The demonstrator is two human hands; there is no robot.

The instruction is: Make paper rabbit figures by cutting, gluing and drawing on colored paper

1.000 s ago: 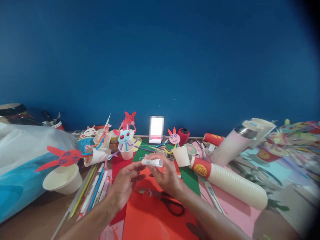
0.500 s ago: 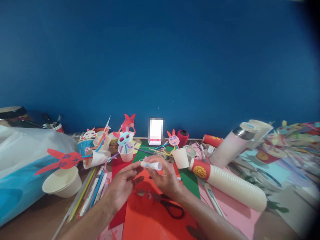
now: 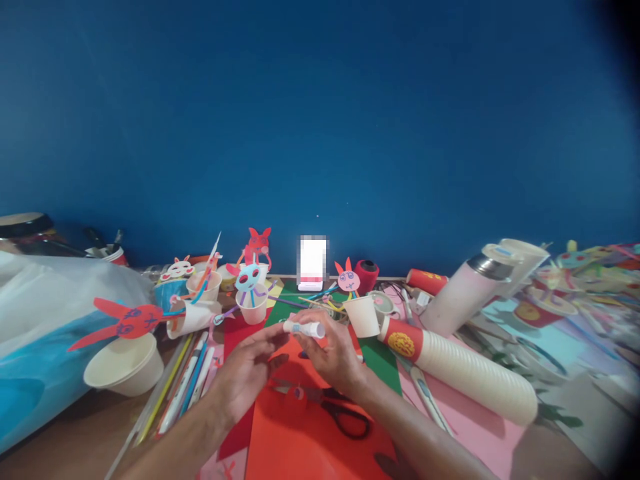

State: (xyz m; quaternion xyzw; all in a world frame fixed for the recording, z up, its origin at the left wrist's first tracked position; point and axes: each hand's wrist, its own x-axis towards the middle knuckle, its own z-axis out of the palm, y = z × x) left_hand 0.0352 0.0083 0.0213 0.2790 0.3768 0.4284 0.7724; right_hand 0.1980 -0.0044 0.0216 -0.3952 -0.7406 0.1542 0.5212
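Note:
A short white glue stick (image 3: 309, 329) with a blue mark lies level between my two hands. My right hand (image 3: 333, 357) closes its thumb and fingers round the thicker end. At the other end, the fingertips of my left hand (image 3: 253, 363) pinch the tip, while its lower fingers curl loosely. Beneath my hands, black-handled scissors (image 3: 350, 420) rest on an orange-red sheet of paper (image 3: 310, 447). A small red paper piece with a drawn eye (image 3: 299, 395) sits by the blades, which are partly covered.
Paper cups with paper-faced figures, such as a pink face (image 3: 349, 280) and a blue face (image 3: 247, 279), stand behind. A stack of paper cups (image 3: 470, 367) and a flask (image 3: 465, 290) lie right. Markers (image 3: 187, 387), an open cup (image 3: 125, 363) and a plastic bag (image 3: 60, 333) are left.
My hands and the glue stick have shifted very slightly to the right in view. Both hands keep the same hold, and the things around them stay put.

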